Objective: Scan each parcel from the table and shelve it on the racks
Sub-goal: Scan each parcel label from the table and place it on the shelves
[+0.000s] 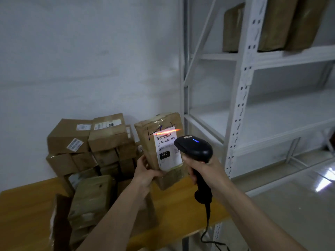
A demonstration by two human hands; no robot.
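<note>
The white label says "070-070-A80" and "070". The left hand grips the brown parcel above the table. The right hand squeezes the black scanner beside it.

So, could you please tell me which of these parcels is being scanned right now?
The upright parcel that the left hand holds above the table: the scanner's red line crosses its white label; the others sit stacked behind.

Left hand gripping upright parcel, right hand holding scanner — red beam across label, stacked boxes on table, white rack beside.
</note>
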